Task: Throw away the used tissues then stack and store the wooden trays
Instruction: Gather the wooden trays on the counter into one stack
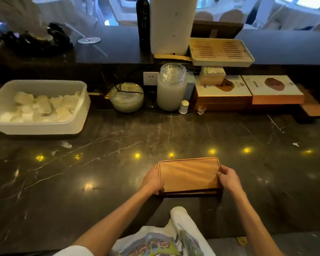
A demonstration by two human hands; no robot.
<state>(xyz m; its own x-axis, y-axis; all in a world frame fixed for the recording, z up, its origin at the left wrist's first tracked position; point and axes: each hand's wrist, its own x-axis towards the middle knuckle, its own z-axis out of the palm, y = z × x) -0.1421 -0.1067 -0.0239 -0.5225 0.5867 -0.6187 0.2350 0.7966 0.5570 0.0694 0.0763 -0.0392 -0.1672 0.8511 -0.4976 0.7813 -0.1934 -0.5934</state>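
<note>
Stacked wooden trays [188, 175]: light brown, rectangular, rounded corners, lying flat, lower centre of frame. Crumpled white used tissues [42, 106] heaped in white bin [44, 127], left of frame.

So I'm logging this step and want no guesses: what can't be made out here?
Head view only:
- How many wooden trays are stacked: the top tray covers the rest; only edges peek out.
- Fingertips of the left hand and right hand: curled around the stack's ends.
- Print on the boxes: too small.
- White pieces in the white bin: blurred; tissues or not is unclear.
</note>
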